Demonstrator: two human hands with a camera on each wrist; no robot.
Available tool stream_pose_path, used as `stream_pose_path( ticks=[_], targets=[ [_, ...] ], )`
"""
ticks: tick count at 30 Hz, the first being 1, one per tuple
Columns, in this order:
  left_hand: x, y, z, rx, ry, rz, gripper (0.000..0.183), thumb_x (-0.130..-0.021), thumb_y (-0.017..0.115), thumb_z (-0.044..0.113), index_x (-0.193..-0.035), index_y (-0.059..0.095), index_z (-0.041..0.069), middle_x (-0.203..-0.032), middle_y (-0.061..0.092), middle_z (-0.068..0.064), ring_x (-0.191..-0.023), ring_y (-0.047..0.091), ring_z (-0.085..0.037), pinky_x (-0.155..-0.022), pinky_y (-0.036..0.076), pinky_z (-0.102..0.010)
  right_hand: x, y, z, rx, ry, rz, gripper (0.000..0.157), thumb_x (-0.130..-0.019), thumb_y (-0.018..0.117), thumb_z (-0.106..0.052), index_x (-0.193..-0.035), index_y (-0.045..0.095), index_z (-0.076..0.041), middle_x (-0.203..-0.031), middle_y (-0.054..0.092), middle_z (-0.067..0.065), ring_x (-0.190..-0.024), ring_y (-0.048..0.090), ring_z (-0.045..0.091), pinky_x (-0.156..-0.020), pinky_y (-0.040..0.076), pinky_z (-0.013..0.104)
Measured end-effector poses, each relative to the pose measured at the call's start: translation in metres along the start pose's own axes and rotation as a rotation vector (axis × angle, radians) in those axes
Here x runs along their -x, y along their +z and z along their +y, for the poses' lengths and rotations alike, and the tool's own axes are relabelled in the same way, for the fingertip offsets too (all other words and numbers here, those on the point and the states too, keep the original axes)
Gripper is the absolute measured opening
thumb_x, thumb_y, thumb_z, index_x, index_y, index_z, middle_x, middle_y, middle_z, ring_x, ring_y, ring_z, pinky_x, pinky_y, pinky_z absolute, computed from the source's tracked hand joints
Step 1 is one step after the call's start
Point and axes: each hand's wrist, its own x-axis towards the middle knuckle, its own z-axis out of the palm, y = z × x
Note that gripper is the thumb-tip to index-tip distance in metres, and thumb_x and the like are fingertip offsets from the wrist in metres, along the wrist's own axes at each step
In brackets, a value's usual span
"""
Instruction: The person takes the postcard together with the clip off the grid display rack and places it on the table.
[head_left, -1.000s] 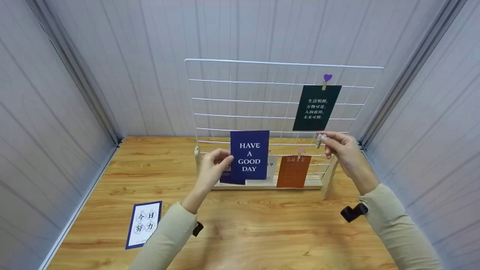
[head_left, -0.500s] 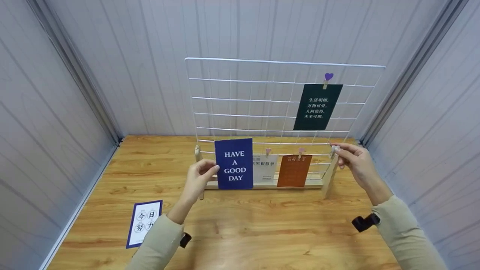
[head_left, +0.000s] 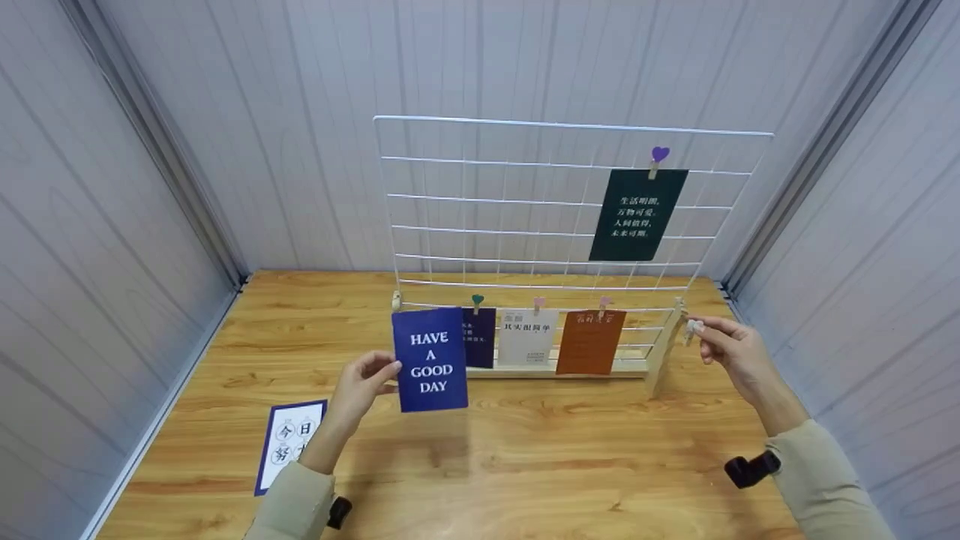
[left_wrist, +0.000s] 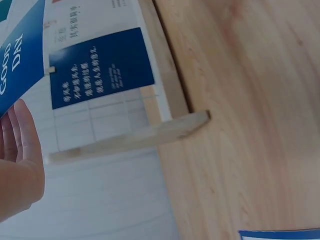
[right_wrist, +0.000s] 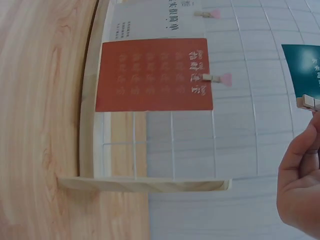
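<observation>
My left hand pinches the left edge of a blue card printed "HAVE A GOOD DAY", held upright in front of the rack's lower left. Part of the same card shows in the left wrist view. Between the thumb and fingers of my right hand is a small wooden clothespin with a pale whitish top, beside the rack's right foot. The white wire grid rack bears a dark green card high on its right, under a purple heart clothespin.
Along the rack's bottom hang a dark blue card, partly covered, a white card and an orange card, each under a clothespin. A blue-bordered white card lies on the wooden table at left, partly behind my left forearm.
My left hand has drawn the blue card down and to the left, uncovering the white card and part of the dark blue one. My right hand has moved down and right with the clothespin.
</observation>
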Motion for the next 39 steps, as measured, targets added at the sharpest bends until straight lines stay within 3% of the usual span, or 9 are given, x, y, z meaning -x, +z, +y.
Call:
stream_pose_path(
  ticks=[7, 12, 19, 29, 35, 39],
  targets=[
    [0.008, -0.021, -0.020, 0.018, -0.085, 0.003, 0.010, -0.084, 0.056, -0.002, -0.092, 0.056, -0.007, -0.083, 0.056, -0.012, -0.077, 0.056, -0.022, -0.068, 0.050, -0.037, 0.011, -0.019, 0.009, -0.025, 0.025, 0.011, 0.020, -0.090, 0.049, -0.004, -0.104, 0.063, 0.001, -0.069, 0.058, 0.003, -0.054, 0.051, 0.009, -0.049, 0.044, 0.019],
    [0.016, -0.034, -0.032, 0.011, -0.129, 0.027, 0.010, -0.084, 0.056, -0.002, -0.092, 0.055, -0.007, -0.083, 0.056, -0.012, -0.077, 0.056, -0.022, -0.068, 0.050, -0.036, 0.021, -0.031, 0.013, -0.065, 0.033, 0.006, 0.022, -0.091, 0.046, -0.003, -0.100, 0.066, -0.006, -0.077, 0.060, 0.003, -0.057, 0.053, 0.009, -0.050, 0.045, 0.019],
    [0.023, -0.051, -0.045, -0.031, -0.186, 0.058, 0.015, -0.084, 0.056, 0.000, -0.097, 0.055, -0.007, -0.087, 0.057, -0.012, -0.079, 0.057, -0.022, -0.069, 0.050, -0.036, 0.034, -0.050, 0.019, -0.048, 0.072, 0.045, 0.022, -0.091, 0.046, -0.005, -0.099, 0.067, -0.009, -0.072, 0.059, 0.002, -0.057, 0.053, 0.009, -0.051, 0.045, 0.019],
    [0.026, -0.077, -0.072, -0.067, -0.232, 0.120, 0.019, -0.084, 0.059, 0.005, -0.097, 0.055, -0.008, -0.084, 0.059, -0.009, -0.075, 0.058, -0.018, -0.066, 0.050, -0.033, 0.049, -0.086, 0.038, 0.153, 0.212, 0.158, 0.013, -0.086, 0.057, -0.015, -0.093, 0.067, -0.018, -0.069, 0.059, 0.000, -0.059, 0.054, 0.008, -0.055, 0.048, 0.021],
    [0.022, -0.094, -0.098, -0.020, -0.182, 0.077, 0.018, -0.080, 0.065, 0.013, -0.090, 0.059, -0.001, -0.081, 0.059, -0.006, -0.071, 0.058, -0.015, -0.062, 0.051, -0.030, 0.053, -0.100, 0.051, 0.281, 0.308, 0.218, 0.006, -0.084, 0.061, -0.022, -0.087, 0.065, -0.023, -0.068, 0.059, 0.000, -0.059, 0.055, 0.008, -0.056, 0.049, 0.021],
    [0.021, -0.100, -0.105, -0.004, -0.177, 0.054, 0.019, -0.080, 0.066, 0.016, -0.090, 0.060, 0.001, -0.080, 0.060, -0.004, -0.070, 0.058, -0.014, -0.062, 0.051, -0.028, 0.057, -0.105, 0.057, 0.322, 0.341, 0.240, 0.004, -0.083, 0.062, -0.023, -0.086, 0.063, -0.025, -0.068, 0.059, 0.001, -0.059, 0.055, 0.008, -0.057, 0.049, 0.022]
  ],
)
